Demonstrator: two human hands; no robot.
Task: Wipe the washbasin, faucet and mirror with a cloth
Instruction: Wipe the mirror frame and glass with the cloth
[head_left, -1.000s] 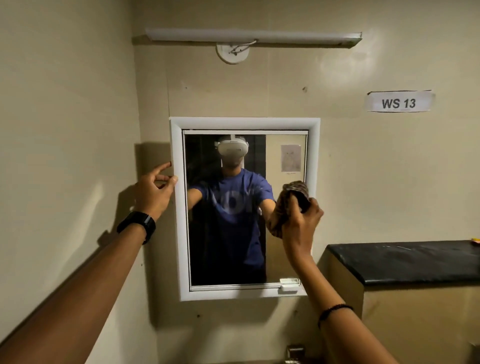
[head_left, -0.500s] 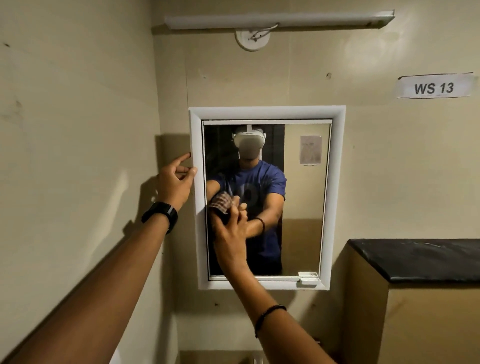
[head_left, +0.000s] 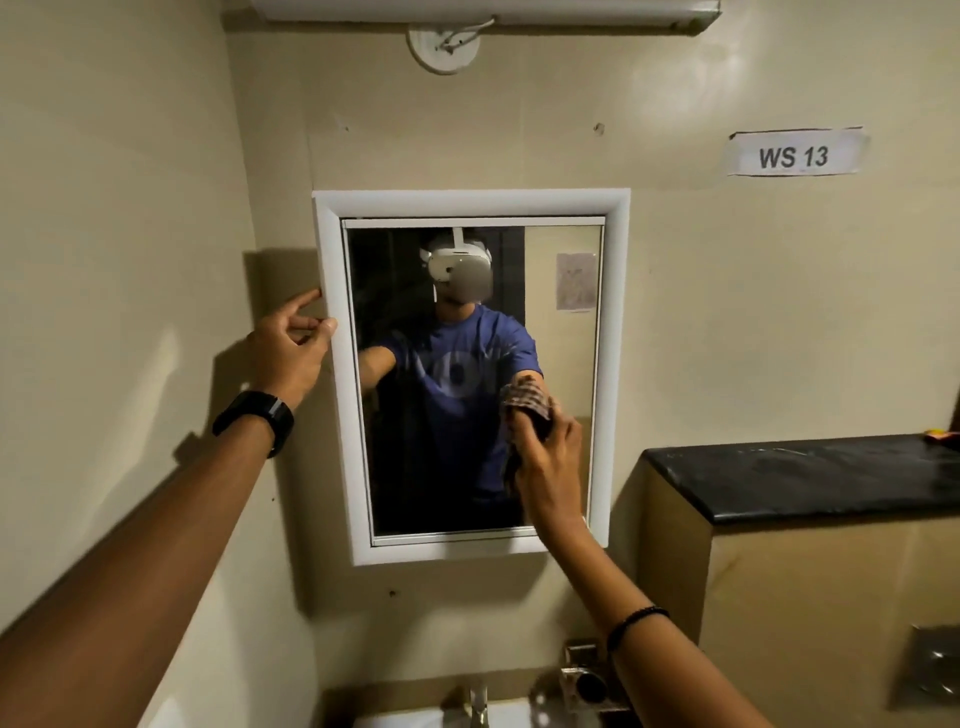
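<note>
A white-framed mirror (head_left: 615, 332) hangs on the beige wall ahead. My right hand (head_left: 550, 467) grips a bunched brown checked cloth (head_left: 527, 402) and presses it against the lower right of the glass. My left hand (head_left: 291, 348), with a black watch on its wrist, holds the left edge of the mirror frame between thumb and fingers. Below the mirror, at the bottom edge of the view, the top of a chrome faucet (head_left: 478, 704) stands over the white washbasin (head_left: 400, 719), of which only the rim shows.
A black-topped ledge (head_left: 805, 475) juts out at the right, with a small orange object (head_left: 940, 435) at its far end. A "WS 13" label (head_left: 795, 153) is stuck on the wall above it. A metal fitting (head_left: 584, 680) sits right of the faucet. A tube light (head_left: 483, 10) runs overhead.
My right hand has swept the cloth from the left part of the glass across to the lower right. The view has tilted down, so faucet and basin now show. My left hand stays on the frame.
</note>
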